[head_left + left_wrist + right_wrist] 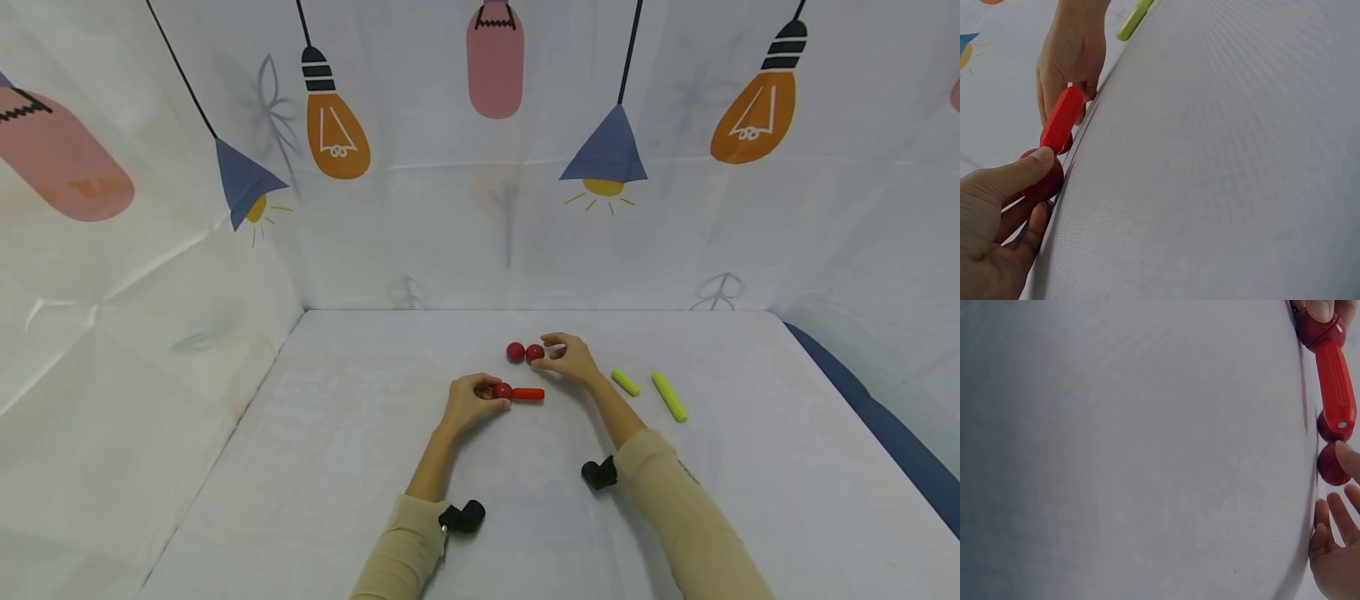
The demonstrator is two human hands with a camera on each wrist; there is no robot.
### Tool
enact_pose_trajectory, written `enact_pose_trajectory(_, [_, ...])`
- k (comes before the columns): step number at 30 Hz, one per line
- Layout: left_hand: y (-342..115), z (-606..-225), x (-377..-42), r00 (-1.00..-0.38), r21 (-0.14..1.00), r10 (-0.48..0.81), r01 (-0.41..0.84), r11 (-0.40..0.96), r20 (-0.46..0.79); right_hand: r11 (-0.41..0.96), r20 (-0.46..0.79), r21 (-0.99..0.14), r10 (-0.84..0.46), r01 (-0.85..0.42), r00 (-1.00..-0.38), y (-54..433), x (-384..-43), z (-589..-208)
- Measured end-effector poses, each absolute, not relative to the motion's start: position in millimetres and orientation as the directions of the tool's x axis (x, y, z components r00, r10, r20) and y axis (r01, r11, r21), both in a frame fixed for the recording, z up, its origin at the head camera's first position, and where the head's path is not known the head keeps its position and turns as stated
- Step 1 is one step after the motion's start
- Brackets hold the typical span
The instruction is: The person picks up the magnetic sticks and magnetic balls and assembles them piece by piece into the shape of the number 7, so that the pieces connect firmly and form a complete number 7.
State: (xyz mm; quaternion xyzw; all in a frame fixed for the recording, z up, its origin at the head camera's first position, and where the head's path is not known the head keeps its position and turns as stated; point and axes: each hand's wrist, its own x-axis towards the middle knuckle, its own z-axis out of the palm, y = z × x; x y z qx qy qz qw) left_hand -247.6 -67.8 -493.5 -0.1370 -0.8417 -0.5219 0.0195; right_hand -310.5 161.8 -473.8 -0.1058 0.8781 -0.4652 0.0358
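The left hand (pixel 468 404) pinched a red ball (pixel 502 391) between thumb and fingers, around the middle of the white table (pixel 360 433); a red stick (pixel 528 394) met that ball and pointed toward the table's right edge. Closer to the far edge sat another ball (pixel 515 352) and, just beside it, a third ball (pixel 535 353), which the right hand (pixel 572 360) had in the gap between thumb and forefinger. Its grip was loose: the right wrist view showed the thumb over the third ball and the other fingers fanned apart.

Only the head view took in both the short green stick (pixel 626 382) and the long green stick (pixel 669 397), toward the right edge. Only the right wrist view showed the silvery dot (pixel 1342 425) on the red stick's end.

In the left wrist view, the red stick partly covered a ball behind it, and one green stick was cut off at the top; which one was hard to tell. The right wrist view cropped both hands.
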Motion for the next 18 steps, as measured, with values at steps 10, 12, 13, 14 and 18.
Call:
enact_pose_trajectory(10, [-68.1,-492.8,-246.8,-0.957,0.872,0.219,0.266,0.410,0.189,0.558,0.047,-0.811,-0.238,-0.176,-0.970,157.2,-311.8,-475.9])
enact_pose_trajectory(12, [-68.2,-492.6,-246.6,-0.957,0.873,0.220,0.264,0.411,0.187,0.564,0.055,-0.804,-0.244,-0.188,-0.968,156.7,-311.9,-476.4])
enact_pose_trajectory(13, [-68.4,-492.6,-246.6,-0.958,0.873,0.221,0.263,0.411,0.185,0.567,0.055,-0.802,-0.243,-0.188,-0.968,156.5,-311.6,-476.3])
enact_pose_trajectory(14, [-68.4,-492.5,-246.6,-0.958,0.873,0.221,0.262,0.410,0.184,0.569,0.054,-0.801,-0.242,-0.187,-0.969,156.2,-311.7,-476.4])
enact_pose_trajectory(18, [-68.1,-493.1,-246.8,-0.957,0.873,0.225,0.263,0.410,0.182,0.572,0.050,-0.800,-0.236,-0.181,-0.970,155.7,-311.5,-476.3])
